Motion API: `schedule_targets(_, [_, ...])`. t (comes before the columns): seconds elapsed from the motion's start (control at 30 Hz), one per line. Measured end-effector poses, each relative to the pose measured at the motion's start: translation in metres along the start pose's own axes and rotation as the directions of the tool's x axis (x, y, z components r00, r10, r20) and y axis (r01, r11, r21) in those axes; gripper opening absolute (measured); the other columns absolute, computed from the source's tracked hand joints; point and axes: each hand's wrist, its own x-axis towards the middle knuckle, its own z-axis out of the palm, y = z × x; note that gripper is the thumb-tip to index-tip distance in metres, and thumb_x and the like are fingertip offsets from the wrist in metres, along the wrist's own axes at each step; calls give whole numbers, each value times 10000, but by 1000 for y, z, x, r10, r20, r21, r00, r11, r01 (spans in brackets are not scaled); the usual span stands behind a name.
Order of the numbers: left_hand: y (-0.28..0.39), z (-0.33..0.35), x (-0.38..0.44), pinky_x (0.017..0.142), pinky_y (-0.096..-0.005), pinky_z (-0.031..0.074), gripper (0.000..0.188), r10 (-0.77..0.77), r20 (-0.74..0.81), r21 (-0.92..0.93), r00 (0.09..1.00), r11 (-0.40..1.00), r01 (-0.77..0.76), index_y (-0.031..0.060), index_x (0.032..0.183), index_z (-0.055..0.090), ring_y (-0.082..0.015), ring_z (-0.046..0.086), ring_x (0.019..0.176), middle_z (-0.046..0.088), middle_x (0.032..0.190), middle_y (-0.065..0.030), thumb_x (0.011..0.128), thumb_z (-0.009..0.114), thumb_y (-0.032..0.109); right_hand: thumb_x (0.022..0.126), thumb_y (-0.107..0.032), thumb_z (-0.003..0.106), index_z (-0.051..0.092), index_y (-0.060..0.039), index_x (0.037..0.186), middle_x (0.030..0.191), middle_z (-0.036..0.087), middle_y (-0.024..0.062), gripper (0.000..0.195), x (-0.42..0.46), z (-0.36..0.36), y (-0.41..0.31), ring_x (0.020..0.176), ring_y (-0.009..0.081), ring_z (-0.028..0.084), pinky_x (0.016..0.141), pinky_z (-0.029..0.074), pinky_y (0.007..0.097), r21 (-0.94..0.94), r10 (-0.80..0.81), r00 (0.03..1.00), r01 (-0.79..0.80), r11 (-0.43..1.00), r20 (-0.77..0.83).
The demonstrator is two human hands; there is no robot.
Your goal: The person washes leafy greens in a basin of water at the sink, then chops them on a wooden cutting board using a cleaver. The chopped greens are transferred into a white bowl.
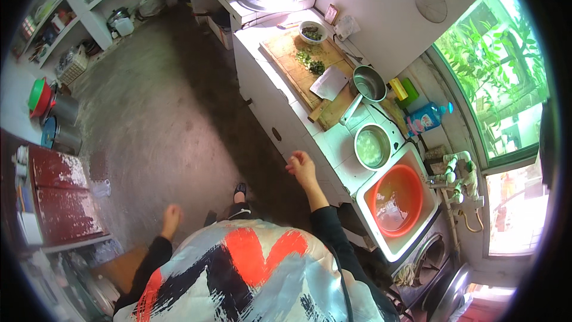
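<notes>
My right hand (302, 169) hangs in the air beside the white tiled counter (328, 147), its fingers loosely curled and nothing in them. Low over the concrete floor, my left hand (172, 220) is blurred; no object shows in it. A metal pot (372, 146) with cloudy greenish contents stands on the counter near the sink. Beyond it, a long-handled saucepan (368, 83) rests partly over the wooden cutting board (286, 58). A cleaver (330, 83) lies on that board beside chopped greens (316, 67). At its far end sits a bowl (313, 32) of dark green food.
A red plastic basin (395, 201) with water stands in the white sink (391, 255), below the taps (451, 174). A blue bottle (424, 118) is by the window. Across the floor (147, 112) stand a worn red cabinet (62, 192) and metal pots (65, 107).
</notes>
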Motion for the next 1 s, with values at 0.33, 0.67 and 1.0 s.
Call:
schedule_targets(0.33, [383, 228, 273, 698, -223, 518, 154, 488, 360, -247, 795, 872, -423, 16, 959, 657, -92, 615, 778, 625, 900, -14, 943, 568, 140, 851, -245, 651, 515, -48, 1190, 1041, 569, 150, 416, 135, -18, -72, 902, 308, 600, 773, 492, 408, -603, -348, 813, -4, 798, -466])
schedule_targets(0.67, [503, 445, 377, 684, -363, 490, 145, 728, 485, 56, 485, 528, -848, 81, 928, 670, -254, 602, 737, 576, 841, -97, 799, 679, 144, 733, -271, 763, 472, -87, 1239, 1101, 529, 164, 612, 217, -35, -73, 1011, 367, 560, 825, 480, 450, -561, -216, 733, -262, 785, -644])
schedule_targets(1.0, [468, 510, 422, 780, -406, 503, 338, 548, 807, 265, 222, 1, -964, 107, 1098, 620, -317, 521, 993, 517, 1050, -141, 765, 664, 139, 738, -247, 744, 468, -81, 1259, 1106, 589, 141, 612, 228, -38, -75, 986, 322, 599, 795, 492, 417, -460, -92, 693, -368, 808, -715])
